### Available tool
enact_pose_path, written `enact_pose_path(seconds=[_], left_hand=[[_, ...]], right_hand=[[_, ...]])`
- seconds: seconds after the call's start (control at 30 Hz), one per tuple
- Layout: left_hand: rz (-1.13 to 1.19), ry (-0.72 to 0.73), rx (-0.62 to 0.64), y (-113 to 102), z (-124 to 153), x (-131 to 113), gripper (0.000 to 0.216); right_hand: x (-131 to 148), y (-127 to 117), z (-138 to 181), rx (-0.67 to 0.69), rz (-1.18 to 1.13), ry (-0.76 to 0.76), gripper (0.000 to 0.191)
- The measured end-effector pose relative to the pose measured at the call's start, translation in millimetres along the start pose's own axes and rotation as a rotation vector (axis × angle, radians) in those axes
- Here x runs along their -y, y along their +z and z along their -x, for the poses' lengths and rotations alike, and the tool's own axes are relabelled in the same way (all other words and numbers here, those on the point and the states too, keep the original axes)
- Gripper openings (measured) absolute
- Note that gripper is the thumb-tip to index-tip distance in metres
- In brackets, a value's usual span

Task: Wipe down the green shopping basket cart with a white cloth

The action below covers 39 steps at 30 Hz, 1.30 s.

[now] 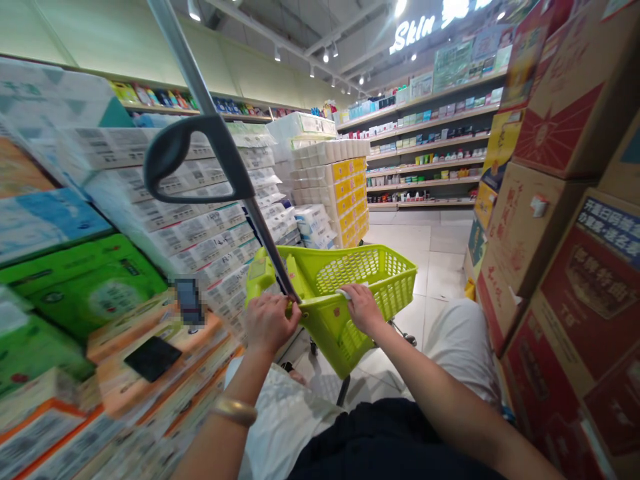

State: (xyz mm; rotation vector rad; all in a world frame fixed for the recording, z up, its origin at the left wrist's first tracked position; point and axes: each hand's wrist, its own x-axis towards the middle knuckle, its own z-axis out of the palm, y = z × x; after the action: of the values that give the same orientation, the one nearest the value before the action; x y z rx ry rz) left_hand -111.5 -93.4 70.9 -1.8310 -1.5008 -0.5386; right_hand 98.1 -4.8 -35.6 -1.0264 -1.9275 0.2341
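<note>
A lime-green wheeled shopping basket (pixel 350 333) stands before me, its grey pull handle (pixel 200 163) slanting up to the left. My left hand (pixel 273 323) is curled over the near left corner, fingers closed by the foot of the handle pole; most of its grip is hidden. With fingers bent over the near rim, my right hand (pixel 364 309) pinches a small white wipe or tissue (pixel 344 293) against it. The basket's visible inside shows perforated walls.
Packs of paper goods (pixel 220 220) are stacked on the left. A phone (pixel 189 301) and a dark flat object (pixel 153 357) lie on orange boxes. Red and brown cartons (pixel 530 227) rise close on the right. Stocked shelves (pixel 430 140) line the back beyond a tiled floor (pixel 400 233).
</note>
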Motion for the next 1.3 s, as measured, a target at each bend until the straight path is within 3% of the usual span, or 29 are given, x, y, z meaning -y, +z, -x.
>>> enact_pose_path(seconds=[0.1, 0.17, 0.2, 0.27, 0.33, 0.43, 0.57, 0.67, 0.8, 0.93, 1.1, 1.17, 1.3], left_hand=[[0.054, -0.154, -0.211, -4.5, 7.2, -0.8, 0.022], [0.111, -0.138, -0.292, -7.7, 12.6, -7.7, 0.029], [0.153, -0.049, -0.268, -8.7, 14.6, -12.8, 0.03], [0.233, 0.155, -0.099, -8.9, 15.5, -25.2, 0.036], [0.242, 0.258, 0.068, -5.6, 12.1, -38.1, 0.045], [0.111, 0.221, 0.238, 3.7, 2.6, -53.6, 0.055], [-0.034, 0.146, 0.408, 12.5, -5.6, -64.6, 0.048], [-0.057, 0.155, 0.426, 13.0, -6.1, -67.5, 0.042], [-0.065, 0.177, 0.412, 10.7, -3.8, -67.4, 0.039], [-0.072, 0.182, 0.399, 8.9, -0.5, -65.9, 0.044], [-0.052, 0.161, 0.394, 7.9, 2.9, -66.4, 0.05], [-0.047, 0.155, 0.39, 7.9, 3.4, -67.0, 0.049], [-0.048, 0.161, 0.38, 8.0, 3.9, -67.0, 0.043]], right_hand=[[-9.8, 2.2, 5.8, -0.029, 0.037, 0.015, 0.046], [-9.4, 4.6, 7.9, -0.041, 0.057, 0.01, 0.047], [-8.5, 5.8, 8.5, -0.046, 0.065, 0.005, 0.048], [-7.2, 7.7, 9.4, -0.058, 0.077, -0.003, 0.05], [-8.0, 8.4, 10.0, -0.064, 0.089, -0.014, 0.052], [-12.5, 7.1, 10.5, -0.065, 0.105, -0.028, 0.053], [-10.5, 6.9, 8.6, -0.081, 0.104, 0.013, 0.054], [7.1, 12.5, 6.0, -0.084, 0.054, 0.058, 0.05], [32.8, 20.4, 5.6, -0.044, -0.049, -0.051, 0.054], [21.1, 12.8, 10.0, -0.01, -0.012, -0.086, 0.055], [-5.8, 0.1, 11.8, -0.081, 0.096, 0.096, 0.047], [1.8, 2.4, 10.8, -0.082, 0.073, 0.105, 0.045], [32.0, 12.2, 10.2, -0.035, -0.019, -0.017, 0.05]])
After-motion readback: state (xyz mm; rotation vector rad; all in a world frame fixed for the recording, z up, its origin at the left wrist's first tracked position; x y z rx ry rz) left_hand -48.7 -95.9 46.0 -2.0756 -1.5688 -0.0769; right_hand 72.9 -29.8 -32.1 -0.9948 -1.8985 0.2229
